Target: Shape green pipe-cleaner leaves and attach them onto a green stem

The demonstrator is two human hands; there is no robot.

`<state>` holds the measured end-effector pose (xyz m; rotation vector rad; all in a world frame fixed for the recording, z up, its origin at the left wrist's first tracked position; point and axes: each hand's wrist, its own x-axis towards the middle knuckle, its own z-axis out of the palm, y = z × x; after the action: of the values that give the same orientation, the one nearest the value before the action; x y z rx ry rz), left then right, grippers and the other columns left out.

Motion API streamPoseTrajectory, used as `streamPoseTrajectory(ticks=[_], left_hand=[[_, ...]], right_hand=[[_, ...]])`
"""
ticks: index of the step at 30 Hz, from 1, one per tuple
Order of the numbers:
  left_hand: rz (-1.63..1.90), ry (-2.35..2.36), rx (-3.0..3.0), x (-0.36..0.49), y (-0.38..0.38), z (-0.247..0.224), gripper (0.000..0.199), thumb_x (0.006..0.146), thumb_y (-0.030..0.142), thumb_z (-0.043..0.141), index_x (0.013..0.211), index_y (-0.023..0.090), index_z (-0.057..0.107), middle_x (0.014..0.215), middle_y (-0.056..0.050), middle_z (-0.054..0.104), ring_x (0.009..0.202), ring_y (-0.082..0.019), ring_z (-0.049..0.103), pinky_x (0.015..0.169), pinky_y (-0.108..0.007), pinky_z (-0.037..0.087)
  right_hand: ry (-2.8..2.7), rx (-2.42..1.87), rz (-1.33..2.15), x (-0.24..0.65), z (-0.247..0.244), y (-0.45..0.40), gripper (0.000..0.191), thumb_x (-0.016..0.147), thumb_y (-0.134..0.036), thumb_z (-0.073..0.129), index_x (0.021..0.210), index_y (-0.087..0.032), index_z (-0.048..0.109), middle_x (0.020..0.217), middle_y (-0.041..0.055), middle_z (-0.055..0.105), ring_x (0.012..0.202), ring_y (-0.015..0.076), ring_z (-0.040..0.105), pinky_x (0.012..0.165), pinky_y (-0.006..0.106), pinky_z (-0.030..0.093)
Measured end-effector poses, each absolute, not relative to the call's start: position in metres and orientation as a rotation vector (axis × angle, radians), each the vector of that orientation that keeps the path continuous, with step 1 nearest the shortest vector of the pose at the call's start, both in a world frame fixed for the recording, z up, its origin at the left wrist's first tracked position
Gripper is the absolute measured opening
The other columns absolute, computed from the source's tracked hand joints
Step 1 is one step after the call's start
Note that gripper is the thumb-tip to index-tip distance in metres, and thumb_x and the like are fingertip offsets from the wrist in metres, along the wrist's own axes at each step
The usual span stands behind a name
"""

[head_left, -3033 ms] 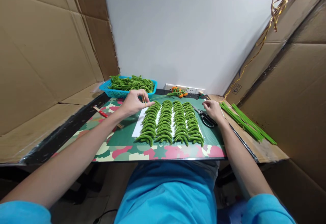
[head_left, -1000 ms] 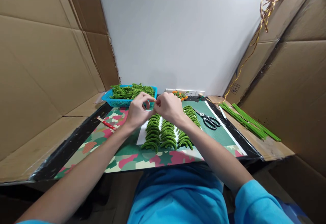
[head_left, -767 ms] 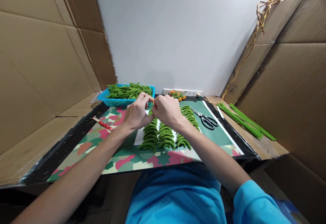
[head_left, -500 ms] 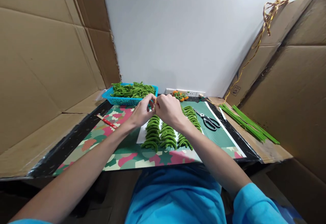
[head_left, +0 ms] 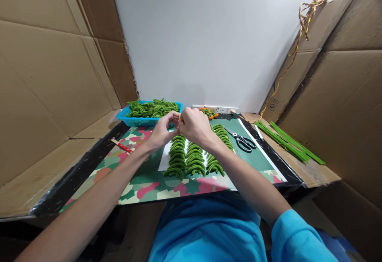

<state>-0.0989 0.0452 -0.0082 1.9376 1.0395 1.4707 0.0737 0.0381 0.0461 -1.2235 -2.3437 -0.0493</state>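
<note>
My left hand (head_left: 163, 130) and my right hand (head_left: 196, 126) meet above the middle of the mat, fingertips together in a pinch. A tiny orange-brown bit shows between them, too small to name. Below the hands, curved green fuzzy pieces (head_left: 195, 159), like bent pipe cleaners, lie in three overlapping rows on white paper (head_left: 164, 161). The far ends of the rows are partly hidden behind my hands. Just past my right hand lie small orange fuzzy flowers (head_left: 210, 113) with green stems.
A blue basket (head_left: 134, 122) full of green fuzzy pieces stands at the back left. Black-handled scissors (head_left: 244, 142) lie right of the rows. Straight green stems (head_left: 288, 142) rest on cardboard farther right. A red-handled tool (head_left: 121, 146) lies left. Cardboard walls (head_left: 352, 95) flank the table.
My hands stay pinched together over the rows, with the fingers shifted only slightly. The whole view has moved a little as my head turned.
</note>
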Motion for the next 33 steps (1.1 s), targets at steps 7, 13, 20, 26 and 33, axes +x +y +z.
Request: streamPoseTrajectory(ticks=[7,13,20,26,33], left_hand=[[1.649,1.513,2.448,-0.104,0.038,-0.010,0.017,0.081,0.037,0.078,0.088,0.022,0.077,0.096,-0.004,0.074,0.080,-0.020,0.067,0.085,-0.038,0.046],[1.555,1.529,2.710,-0.109,0.039,-0.009,0.016,0.079,0.030,0.072,0.091,0.022,0.065,0.090,-0.002,0.069,0.086,-0.024,0.068,0.082,-0.038,0.044],[1.657,1.439,2.714,-0.110,0.042,-0.004,0.026,0.089,0.038,0.081,0.109,0.025,0.070,0.096,-0.001,0.064,0.084,-0.022,0.062,0.083,-0.038,0.045],[1.752,1.369,2.608,-0.106,0.040,-0.002,0.039,0.088,0.046,0.086,0.119,0.029,0.070,0.096,0.001,0.060,0.089,-0.021,0.058,0.087,-0.037,0.049],[1.712,1.425,2.582,-0.105,0.043,-0.008,0.047,0.089,0.043,0.086,0.124,0.017,0.068,0.103,-0.002,0.059,0.104,-0.022,0.057,0.101,-0.039,0.044]], right_hand=[[-2.301,-1.214,0.075,0.077,0.039,0.040,0.017,0.095,-0.025,0.059,0.094,-0.021,0.076,0.097,0.0120,0.079,0.088,0.0271,0.075,0.073,0.032,0.050],[-2.259,-1.025,0.397,0.078,0.036,0.047,0.018,0.095,-0.033,0.069,0.087,-0.022,0.080,0.083,0.0064,0.078,0.079,0.0205,0.071,0.069,0.029,0.045],[-2.103,-0.872,0.899,0.143,0.036,0.071,0.041,0.100,-0.051,0.069,0.100,-0.013,0.081,0.067,0.0033,0.073,0.053,0.0104,0.060,0.057,0.023,0.045],[-1.771,-1.353,0.545,0.250,0.012,0.079,0.040,0.093,-0.051,0.067,0.097,-0.015,0.083,0.071,0.0049,0.076,0.053,0.0122,0.061,0.053,0.023,0.045],[-1.541,-1.948,0.204,0.368,-0.015,0.065,0.035,0.081,-0.044,0.071,0.092,-0.014,0.084,0.086,0.0157,0.082,0.074,0.0276,0.074,0.062,0.032,0.048]])
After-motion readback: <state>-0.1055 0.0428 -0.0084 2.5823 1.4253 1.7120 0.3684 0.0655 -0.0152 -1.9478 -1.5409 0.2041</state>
